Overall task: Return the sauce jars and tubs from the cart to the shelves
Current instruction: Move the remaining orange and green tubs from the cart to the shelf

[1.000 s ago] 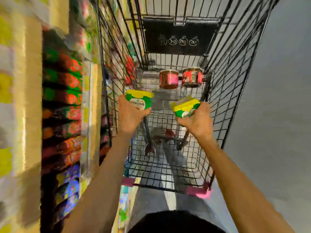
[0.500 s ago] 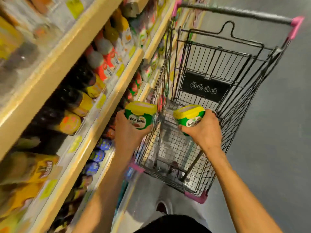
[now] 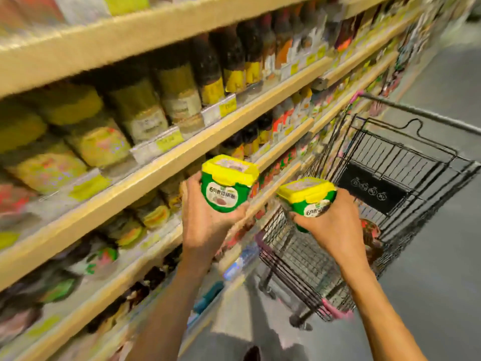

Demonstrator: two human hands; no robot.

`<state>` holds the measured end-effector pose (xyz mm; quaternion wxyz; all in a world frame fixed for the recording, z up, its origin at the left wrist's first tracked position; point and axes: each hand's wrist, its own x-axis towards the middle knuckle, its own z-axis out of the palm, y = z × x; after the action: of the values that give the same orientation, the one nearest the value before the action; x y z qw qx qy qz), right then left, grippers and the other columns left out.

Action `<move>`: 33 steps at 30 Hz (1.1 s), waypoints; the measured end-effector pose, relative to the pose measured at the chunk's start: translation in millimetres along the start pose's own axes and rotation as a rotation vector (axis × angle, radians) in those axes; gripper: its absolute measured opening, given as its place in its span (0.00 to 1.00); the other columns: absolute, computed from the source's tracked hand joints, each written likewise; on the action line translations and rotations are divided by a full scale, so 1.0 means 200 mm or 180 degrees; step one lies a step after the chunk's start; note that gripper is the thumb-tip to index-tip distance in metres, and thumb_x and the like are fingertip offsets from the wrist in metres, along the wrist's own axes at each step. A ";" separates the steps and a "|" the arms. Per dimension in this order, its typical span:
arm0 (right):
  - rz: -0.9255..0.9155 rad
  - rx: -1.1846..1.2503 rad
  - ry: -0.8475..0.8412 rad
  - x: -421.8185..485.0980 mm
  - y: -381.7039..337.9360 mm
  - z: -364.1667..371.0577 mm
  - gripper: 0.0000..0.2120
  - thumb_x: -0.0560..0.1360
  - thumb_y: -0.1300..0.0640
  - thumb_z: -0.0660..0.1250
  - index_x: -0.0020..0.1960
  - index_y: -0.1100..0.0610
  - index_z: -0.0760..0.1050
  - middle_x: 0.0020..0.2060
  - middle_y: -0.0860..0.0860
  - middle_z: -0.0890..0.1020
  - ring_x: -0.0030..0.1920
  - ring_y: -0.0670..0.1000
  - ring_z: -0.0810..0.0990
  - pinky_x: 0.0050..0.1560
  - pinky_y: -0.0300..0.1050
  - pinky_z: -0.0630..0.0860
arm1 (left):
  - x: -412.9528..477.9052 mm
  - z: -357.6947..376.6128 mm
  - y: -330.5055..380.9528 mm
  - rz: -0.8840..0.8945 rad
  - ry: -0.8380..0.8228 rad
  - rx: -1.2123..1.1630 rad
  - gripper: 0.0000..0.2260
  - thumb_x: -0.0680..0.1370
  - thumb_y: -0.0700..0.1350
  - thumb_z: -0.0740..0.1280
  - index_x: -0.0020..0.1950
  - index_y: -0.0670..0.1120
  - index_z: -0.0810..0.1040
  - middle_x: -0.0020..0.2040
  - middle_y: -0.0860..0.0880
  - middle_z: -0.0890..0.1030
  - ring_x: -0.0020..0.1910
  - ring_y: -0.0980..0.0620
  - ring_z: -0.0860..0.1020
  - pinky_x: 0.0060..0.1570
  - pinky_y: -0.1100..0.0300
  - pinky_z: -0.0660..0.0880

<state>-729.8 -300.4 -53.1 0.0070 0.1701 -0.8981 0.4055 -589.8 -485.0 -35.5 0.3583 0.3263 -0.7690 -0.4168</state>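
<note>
Left of the cart point(image 3: 291, 256), up in front of the shelves point(image 3: 156, 173), I've got 2 tubs in the air, 1 per hand. My left hand point(image 3: 205, 225) is wrapped round the bottom of the first tub point(image 3: 226, 186), fingers curled up its side. My right hand point(image 3: 335, 225) grips the second tub point(image 3: 309, 199) the same way, right over the cart's near-left corner, and that one's tipped a bit.

Both are squat rounded-square plastic tubs: glossy green bodies, a white oval label, and a snap-on yellow lid with a paler patch on top.

The cart is black wire mesh with pink plastic corner caps and a flat black plaque at its far end. Inside it, just past my right wrist, there's 1 reddish round jar point(image 3: 369, 227), half hidden. Can't tell what else is in there.

The shelves on the cart's left are pale beige boards with yellow price tags along the edges, packed with dark bottles point(image 3: 208, 69) wearing yellow labels, all pretty blurry. Smooth grey floor point(image 3: 429, 282) on the cart's right.
</note>
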 end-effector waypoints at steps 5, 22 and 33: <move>-0.0404 0.0005 -0.0257 -0.18 -0.17 0.04 0.41 0.51 0.26 0.76 0.55 0.49 0.73 0.48 0.48 0.81 0.49 0.51 0.81 0.41 0.51 0.81 | -0.20 -0.37 0.07 0.0086 0.0356 0.0296 0.38 0.61 0.52 0.84 0.64 0.53 0.69 0.56 0.54 0.70 0.50 0.68 0.69 0.47 0.82 0.63; -0.1561 0.0665 -0.1284 -1.31 -0.73 0.14 0.39 0.52 0.36 0.81 0.54 0.57 0.76 0.47 0.54 0.78 0.51 0.53 0.74 0.42 0.47 0.71 | -1.37 -1.59 0.03 -0.0421 0.1970 0.0875 0.36 0.59 0.59 0.81 0.60 0.66 0.65 0.56 0.58 0.75 0.58 0.51 0.77 0.55 0.46 0.79; -0.2216 0.1222 -0.1865 -2.01 -1.27 0.21 0.24 0.57 0.47 0.84 0.42 0.47 0.71 0.37 0.45 0.76 0.41 0.45 0.80 0.33 0.41 0.75 | -1.85 -2.30 0.00 -0.0759 0.2739 0.1059 0.34 0.62 0.51 0.83 0.61 0.61 0.67 0.50 0.64 0.74 0.47 0.65 0.75 0.39 0.80 0.68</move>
<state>-267.0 -366.3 42.2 -0.1422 0.5652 -0.6612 0.4724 -15.2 -376.5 44.0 0.5368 0.6082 -0.5643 -0.1533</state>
